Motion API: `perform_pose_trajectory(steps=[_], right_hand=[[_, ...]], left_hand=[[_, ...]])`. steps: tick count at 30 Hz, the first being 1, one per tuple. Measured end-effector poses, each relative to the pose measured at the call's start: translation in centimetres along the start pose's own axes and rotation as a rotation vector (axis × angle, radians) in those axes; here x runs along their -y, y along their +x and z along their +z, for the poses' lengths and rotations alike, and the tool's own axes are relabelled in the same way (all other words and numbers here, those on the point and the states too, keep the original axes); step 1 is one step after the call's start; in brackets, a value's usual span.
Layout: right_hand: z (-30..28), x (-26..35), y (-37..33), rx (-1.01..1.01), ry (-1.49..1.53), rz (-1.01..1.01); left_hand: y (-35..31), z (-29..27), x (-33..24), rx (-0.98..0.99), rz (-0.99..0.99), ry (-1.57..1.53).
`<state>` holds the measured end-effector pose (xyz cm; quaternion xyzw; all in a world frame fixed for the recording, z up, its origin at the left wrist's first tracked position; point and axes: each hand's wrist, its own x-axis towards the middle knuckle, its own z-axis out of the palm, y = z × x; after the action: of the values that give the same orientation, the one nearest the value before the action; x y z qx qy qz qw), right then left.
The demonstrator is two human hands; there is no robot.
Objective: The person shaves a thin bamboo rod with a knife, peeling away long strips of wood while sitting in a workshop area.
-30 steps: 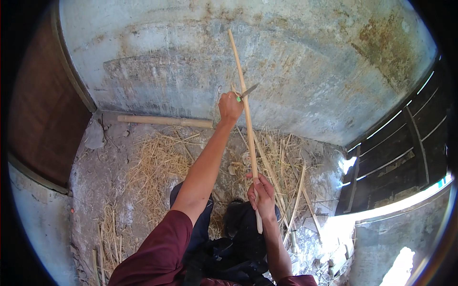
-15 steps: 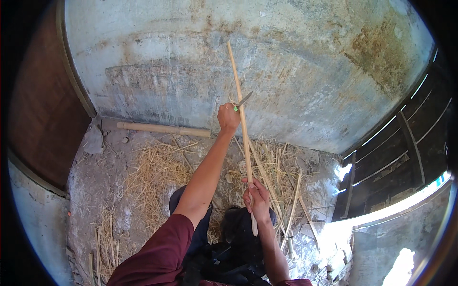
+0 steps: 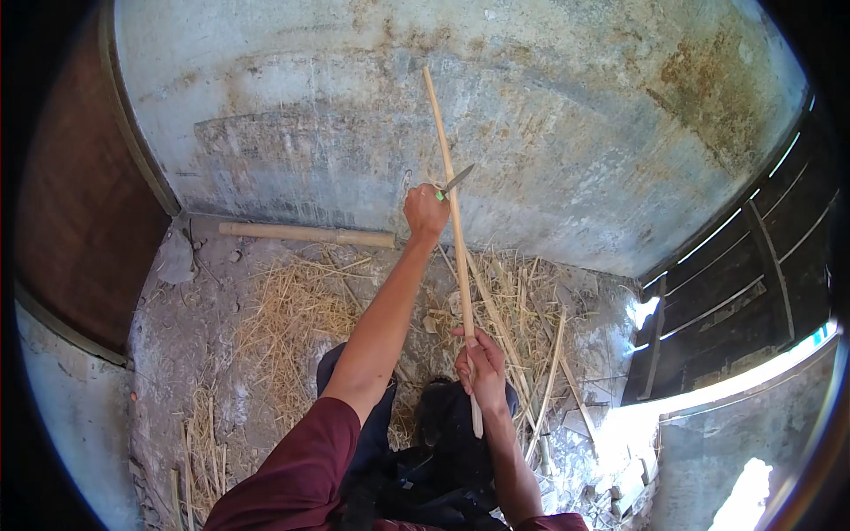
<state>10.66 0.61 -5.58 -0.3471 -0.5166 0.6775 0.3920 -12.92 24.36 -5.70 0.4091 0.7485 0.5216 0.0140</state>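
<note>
A long, pale strip of bamboo [image 3: 457, 237] slants upward from my lap toward the wall. My right hand [image 3: 483, 365] is closed around its lower part, and the butt end sticks out below the fist, above my dark trousers. Farther up, my left hand [image 3: 426, 214] reaches out at arm's length, its fingers wrapped round a knife [image 3: 461, 177]. A bit of green shows at the knife's grip; most of the handle is hidden in the fist. The blade lies across the strip, pointing up and to the right.
Shavings [image 3: 297, 310] and several loose strips [image 3: 551, 376] litter the floor around my legs. A thick bamboo pole [image 3: 305, 234] lies along the foot of the stained wall [image 3: 354, 142]. On the left is a brown door [image 3: 88, 186]; on the right, dark slatted boards [image 3: 722, 292].
Both hands, the strip and the knife have shifted only slightly up and to the right. A thin curl by the blade no longer stands out. Both grips are unchanged.
</note>
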Motion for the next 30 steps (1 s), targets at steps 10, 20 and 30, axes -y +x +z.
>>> perform_pose_trajectory(steps=[10, 20, 30], right_hand=[[-1.0, 0.1, 0.0, 0.000, -0.029, -0.010], [-0.9, 0.0, 0.1, -0.008, -0.036, -0.022], [-0.4, 0.3, 0.4, 0.023, -0.036, -0.027]], left_hand=[[-1.0, 1.3, -1.0, -0.061, -0.095, -0.141], [-0.3, 2.1, -0.2, -0.099, -0.080, -0.146], [1.6, 3.4, 1.5, -0.056, -0.182, -0.143]])
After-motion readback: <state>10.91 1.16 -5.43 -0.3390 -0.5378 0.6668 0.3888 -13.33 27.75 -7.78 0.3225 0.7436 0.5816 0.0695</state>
